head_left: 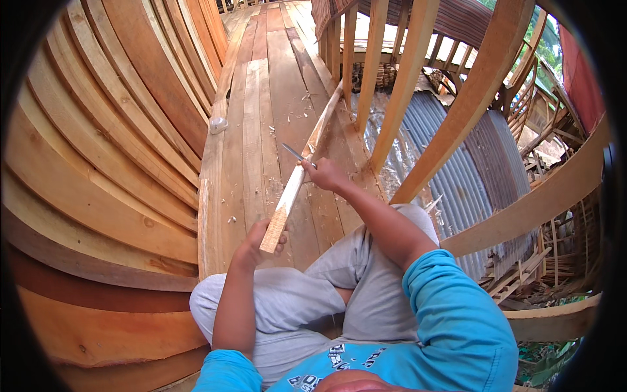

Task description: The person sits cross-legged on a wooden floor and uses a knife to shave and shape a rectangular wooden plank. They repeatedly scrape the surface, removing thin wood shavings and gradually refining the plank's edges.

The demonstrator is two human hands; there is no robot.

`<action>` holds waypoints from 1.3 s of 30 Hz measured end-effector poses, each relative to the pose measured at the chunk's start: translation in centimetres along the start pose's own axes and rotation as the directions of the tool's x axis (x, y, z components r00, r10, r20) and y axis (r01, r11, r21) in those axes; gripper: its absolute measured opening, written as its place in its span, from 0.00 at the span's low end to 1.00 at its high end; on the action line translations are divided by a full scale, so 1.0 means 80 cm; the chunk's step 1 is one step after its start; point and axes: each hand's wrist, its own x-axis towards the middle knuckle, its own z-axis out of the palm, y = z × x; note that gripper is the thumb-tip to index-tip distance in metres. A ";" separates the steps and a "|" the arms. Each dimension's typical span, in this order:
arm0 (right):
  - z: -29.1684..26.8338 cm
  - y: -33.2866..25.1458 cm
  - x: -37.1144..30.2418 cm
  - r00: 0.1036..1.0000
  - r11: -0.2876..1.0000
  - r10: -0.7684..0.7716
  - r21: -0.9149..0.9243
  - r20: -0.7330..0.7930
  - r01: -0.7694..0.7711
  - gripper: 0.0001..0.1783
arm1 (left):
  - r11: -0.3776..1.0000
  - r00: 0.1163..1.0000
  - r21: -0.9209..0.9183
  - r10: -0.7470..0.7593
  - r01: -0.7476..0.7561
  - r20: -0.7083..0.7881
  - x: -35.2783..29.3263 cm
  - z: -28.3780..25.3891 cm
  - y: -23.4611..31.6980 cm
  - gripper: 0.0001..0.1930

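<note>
A long wooden stick (287, 199) slants away from me, its squared near end pale and its far end browner, reaching the foot of the railing. Around the near end my left hand (258, 243) is closed, fingers curled underneath. Farther up the stick, my right hand (321, 172) is closed on a knife (293, 152). Its blade lies across the stick and points to the upper left; the fist hides most of the handle. The stretch of wood between my hands looks freshly shaved and whitish.
Wood shavings (271, 179) litter the plank floor (255, 117). A small clear roll, perhaps tape (218, 125), lies by the left wall of upright boards (98, 163). Wooden railing posts (405, 85) stand at the right, with corrugated metal roofing (450, 157) below. My crossed legs (294, 300) are near.
</note>
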 end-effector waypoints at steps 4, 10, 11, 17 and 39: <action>-0.001 0.004 0.013 0.948 0.917 0.172 0.307 0.268 -0.253 0.37 | 0.999 1.000 0.048 0.017 -0.016 -0.019 0.001 0.000 -0.004 0.20; -0.030 0.017 0.034 0.607 0.440 0.069 0.522 0.791 -0.731 0.33 | 0.998 0.996 -0.053 -0.026 0.030 0.082 -0.007 0.009 0.004 0.19; -0.031 0.016 0.031 0.606 0.441 0.077 0.518 0.792 -0.733 0.33 | 0.999 0.997 -0.046 -0.020 0.023 0.070 -0.007 0.007 0.003 0.19; -0.008 0.009 0.010 0.997 0.994 -0.063 -0.085 0.055 0.067 0.42 | 1.000 0.998 -0.029 -0.003 0.004 0.055 -0.003 -0.001 0.003 0.18; -0.067 0.094 0.051 0.832 0.905 0.403 0.034 -0.380 -0.423 0.44 | 1.000 1.000 0.019 -0.003 0.002 0.013 -0.003 0.003 0.002 0.19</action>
